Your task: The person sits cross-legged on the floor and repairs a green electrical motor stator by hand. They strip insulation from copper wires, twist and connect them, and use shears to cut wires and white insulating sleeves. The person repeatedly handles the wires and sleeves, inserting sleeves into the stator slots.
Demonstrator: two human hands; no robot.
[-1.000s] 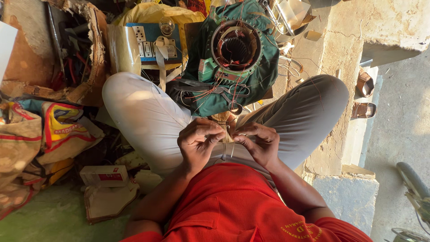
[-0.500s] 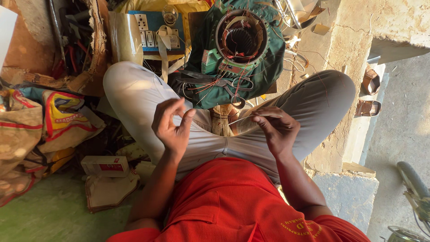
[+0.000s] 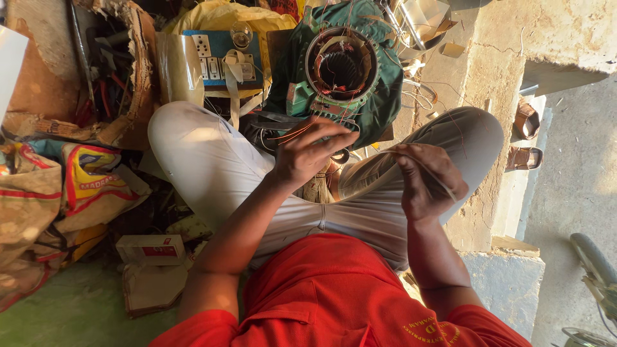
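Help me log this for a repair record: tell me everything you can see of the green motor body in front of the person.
The green motor body is a painted metal casing with its round end open to the camera, baring a ring of dark slots rimmed with pale insulation. Thin copper wires trail from it toward the lap. It stands on the ground between the person's knees, beside a blue switch board. The left hand reaches near its lower edge; whether they touch is unclear.

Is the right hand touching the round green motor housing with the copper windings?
No, the right hand is off to the side above the thigh, pinching thin wire, clear of the round green motor housing.
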